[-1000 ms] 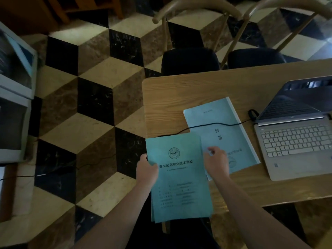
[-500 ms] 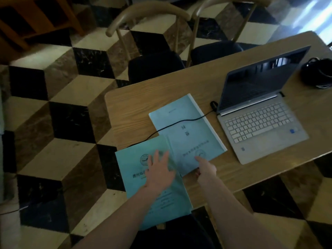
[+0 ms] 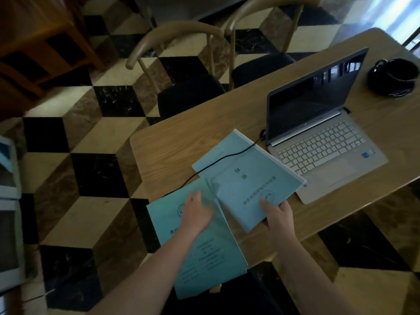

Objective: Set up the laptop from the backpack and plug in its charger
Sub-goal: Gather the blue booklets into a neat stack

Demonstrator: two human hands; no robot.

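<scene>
A silver laptop point(image 3: 322, 142) stands open on the wooden table point(image 3: 181, 137), screen dark. A black charger cable point(image 3: 227, 155) runs from the laptop's left side across a pale blue booklet point(image 3: 250, 178) and off the table's left edge. My right hand point(image 3: 278, 214) grips the near corner of that booklet, thumb on top. My left hand point(image 3: 196, 212) rests flat with straight fingers on a second teal booklet point(image 3: 204, 253) that overhangs the table's near edge.
A black bag point(image 3: 395, 76) lies at the table's far right. Two chairs point(image 3: 188, 87) with curved wooden backs stand behind the table. The floor has a cube-pattern tiling. A pale cabinet point(image 3: 9, 223) shows at the left edge.
My left hand let go of the teal booklet's edge and laid itself flat on it. My right hand took hold of the pale booklet's corner. The view swung right toward the laptop.
</scene>
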